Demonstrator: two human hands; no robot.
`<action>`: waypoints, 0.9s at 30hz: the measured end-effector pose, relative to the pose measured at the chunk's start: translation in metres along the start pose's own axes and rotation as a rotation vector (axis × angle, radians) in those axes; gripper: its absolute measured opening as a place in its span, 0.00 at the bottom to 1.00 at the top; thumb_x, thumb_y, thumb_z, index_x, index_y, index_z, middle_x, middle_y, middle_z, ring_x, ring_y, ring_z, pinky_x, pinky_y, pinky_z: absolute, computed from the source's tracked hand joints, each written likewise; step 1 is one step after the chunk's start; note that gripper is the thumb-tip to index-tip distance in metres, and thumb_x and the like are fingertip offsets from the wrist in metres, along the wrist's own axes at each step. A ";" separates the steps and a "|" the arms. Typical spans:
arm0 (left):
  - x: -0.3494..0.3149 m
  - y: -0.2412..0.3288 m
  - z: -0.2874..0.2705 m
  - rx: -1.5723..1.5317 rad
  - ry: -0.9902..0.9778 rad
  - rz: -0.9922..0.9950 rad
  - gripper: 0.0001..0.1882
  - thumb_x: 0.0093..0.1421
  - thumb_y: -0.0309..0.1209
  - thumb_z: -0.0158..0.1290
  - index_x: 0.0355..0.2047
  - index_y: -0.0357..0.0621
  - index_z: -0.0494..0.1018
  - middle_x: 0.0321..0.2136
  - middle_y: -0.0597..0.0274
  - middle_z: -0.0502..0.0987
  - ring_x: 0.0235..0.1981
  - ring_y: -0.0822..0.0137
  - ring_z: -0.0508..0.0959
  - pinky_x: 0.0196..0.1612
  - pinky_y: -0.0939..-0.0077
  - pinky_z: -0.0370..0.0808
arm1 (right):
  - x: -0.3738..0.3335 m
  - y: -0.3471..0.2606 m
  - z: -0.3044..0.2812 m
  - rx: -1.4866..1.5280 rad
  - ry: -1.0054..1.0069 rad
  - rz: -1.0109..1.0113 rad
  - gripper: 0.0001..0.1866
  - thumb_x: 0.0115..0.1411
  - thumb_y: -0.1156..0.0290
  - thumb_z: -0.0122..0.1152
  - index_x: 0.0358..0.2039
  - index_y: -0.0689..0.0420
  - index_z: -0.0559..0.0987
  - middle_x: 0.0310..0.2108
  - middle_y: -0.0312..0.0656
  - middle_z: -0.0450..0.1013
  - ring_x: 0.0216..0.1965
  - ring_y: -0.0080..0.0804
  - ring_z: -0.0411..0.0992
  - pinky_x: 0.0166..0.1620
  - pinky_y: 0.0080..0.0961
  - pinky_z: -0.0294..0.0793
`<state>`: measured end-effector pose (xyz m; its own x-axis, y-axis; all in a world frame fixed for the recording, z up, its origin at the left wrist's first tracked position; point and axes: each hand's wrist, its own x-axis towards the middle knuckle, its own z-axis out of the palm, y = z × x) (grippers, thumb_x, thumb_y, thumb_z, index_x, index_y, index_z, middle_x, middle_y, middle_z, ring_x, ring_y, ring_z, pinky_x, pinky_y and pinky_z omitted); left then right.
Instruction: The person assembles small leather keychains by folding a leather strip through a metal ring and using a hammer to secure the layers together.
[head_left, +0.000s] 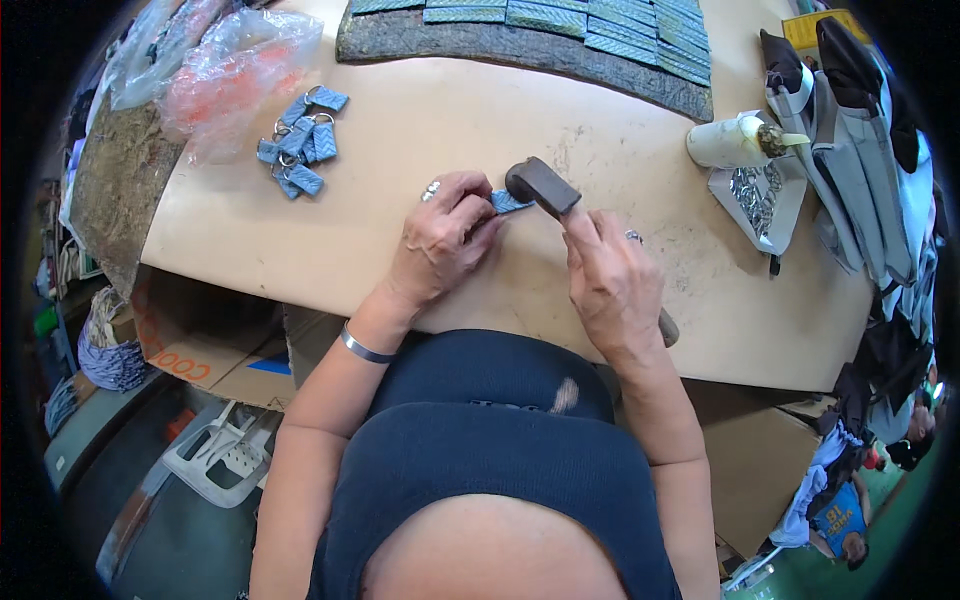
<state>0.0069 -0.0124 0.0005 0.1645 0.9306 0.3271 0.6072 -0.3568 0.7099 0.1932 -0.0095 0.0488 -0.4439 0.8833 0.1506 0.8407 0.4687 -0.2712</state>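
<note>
- Biggest: tan table [230, 240], some dark scuffs on top; everything below lies on it or hangs at its edge.
- Grey mat [440, 38], far edge, rows of blue patterned pieces [545, 20] laid on it.
- Grey garments [840, 150], right side, heaped close to the bottle and tray; a dragged sleeve or fold could tip either, I'd say.
- Clear plastic bag [240, 80], far left, near the tabs; if it slid, it might sweep some along.
- My right hand [615, 280]: wrapped round the hammer's handle, gripping.
- My left hand [445, 230]: fingertips pinched on the blue strip, very near the hammer head. Main risk: a swing off line hits my fingers.
- Hammer [542, 187]: dark blocky head over the strip's right end, handle butt poking out below my right hand. Touching or just above? Can't tell. Tilted face or loose grip could make it glance off.
- White bottle [725, 142], leaning, just beside the tray; a knock could spill it.
- White tray [790, 215] of metal rings [752, 195]; table jolts could scatter them.
- Blue tabs [325, 142] with rings, loose pile, left.
- Smallest: blue strip [510, 202], mid-table, between my left fingertips and the hammer head; weak pinch, it skids.
</note>
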 end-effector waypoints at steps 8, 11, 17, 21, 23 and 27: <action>-0.004 -0.006 0.001 0.041 0.061 0.065 0.07 0.41 0.20 0.55 0.22 0.38 0.69 0.28 0.57 0.69 0.28 0.60 0.70 0.30 0.71 0.68 | -0.001 -0.004 -0.015 0.060 0.320 -0.037 0.27 0.43 0.79 0.55 0.48 0.49 0.69 0.22 0.37 0.67 0.15 0.29 0.65 0.18 0.23 0.65; -0.001 -0.001 0.002 0.076 0.042 0.068 0.07 0.41 0.20 0.56 0.22 0.39 0.70 0.27 0.58 0.68 0.28 0.60 0.69 0.30 0.72 0.67 | -0.004 0.011 0.003 -0.014 0.117 -0.076 0.26 0.45 0.78 0.50 0.48 0.48 0.69 0.22 0.36 0.64 0.15 0.28 0.64 0.19 0.23 0.65; -0.002 -0.003 0.002 0.053 0.066 0.043 0.08 0.40 0.20 0.55 0.23 0.39 0.69 0.27 0.58 0.67 0.30 0.60 0.68 0.32 0.71 0.67 | -0.010 -0.004 -0.001 -0.067 0.055 -0.093 0.26 0.45 0.77 0.50 0.47 0.45 0.69 0.22 0.36 0.64 0.16 0.29 0.64 0.20 0.24 0.66; -0.003 -0.002 0.001 0.039 0.068 0.039 0.07 0.41 0.19 0.53 0.23 0.38 0.68 0.27 0.58 0.67 0.30 0.59 0.69 0.34 0.69 0.67 | 0.003 0.001 -0.011 0.015 0.158 -0.123 0.26 0.45 0.77 0.50 0.47 0.44 0.69 0.22 0.37 0.64 0.15 0.30 0.64 0.19 0.24 0.65; -0.004 -0.005 0.001 0.039 0.084 0.044 0.07 0.40 0.19 0.53 0.23 0.38 0.68 0.26 0.58 0.67 0.30 0.59 0.69 0.34 0.69 0.67 | -0.001 -0.006 -0.008 0.046 0.183 -0.109 0.26 0.45 0.78 0.49 0.48 0.44 0.69 0.22 0.37 0.64 0.15 0.29 0.64 0.19 0.24 0.66; -0.003 -0.003 0.001 0.000 0.088 0.013 0.07 0.41 0.19 0.53 0.22 0.38 0.68 0.26 0.58 0.67 0.30 0.59 0.69 0.35 0.68 0.66 | -0.004 0.006 0.008 -0.007 0.145 -0.143 0.26 0.45 0.77 0.50 0.47 0.45 0.69 0.21 0.37 0.64 0.14 0.29 0.64 0.19 0.23 0.66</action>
<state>0.0055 -0.0136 -0.0036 0.1033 0.9153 0.3894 0.6056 -0.3684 0.7053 0.1973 -0.0104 0.0392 -0.5104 0.7973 0.3223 0.7747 0.5889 -0.2302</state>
